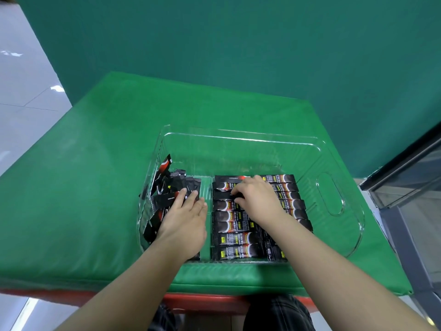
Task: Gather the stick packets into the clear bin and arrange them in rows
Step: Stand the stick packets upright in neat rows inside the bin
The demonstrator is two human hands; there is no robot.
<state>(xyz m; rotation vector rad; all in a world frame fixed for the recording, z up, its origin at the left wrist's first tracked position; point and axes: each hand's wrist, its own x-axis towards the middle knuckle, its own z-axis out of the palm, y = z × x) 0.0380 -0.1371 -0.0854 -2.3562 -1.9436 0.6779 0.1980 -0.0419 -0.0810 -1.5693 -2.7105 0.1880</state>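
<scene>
Both my forearms reach forward from the near edge into the clear bin (334, 204), which sits on a green mat (95, 187) over a red-edged table (214, 301).

My left hand (185, 223) lies palm down in the left part of the bin. Its fingers (191, 199) are straight and released, resting flat on a loose pile of stick packets (167, 199). It grasps nothing that I can see.

My right hand (257, 199) is over the far end of the arranged rows (235, 237), back of the hand up. Its fingertips (236, 194) are curled down onto a dark packet (223, 195) in the third row from the far end, pinching at its edge. The thumb is hidden under the hand, so the exact hold is not fully shown.

The rows lie crosswise, stacked from near to far, in the middle of the bin. A second column of packets (290, 187) lies just to the right of them, largely covered by my right wrist and forearm; its count cannot be made out.

The loose pile on the left is jumbled. One packet (164, 167) leans tilted against the bin's left wall. Packets beneath my left palm are hidden. Print on the wrappers is too small to read. The far part of the bin floor holds no packets.

My lap (276, 314), in dark fabric, is cut off at the bottom edge.
</scene>
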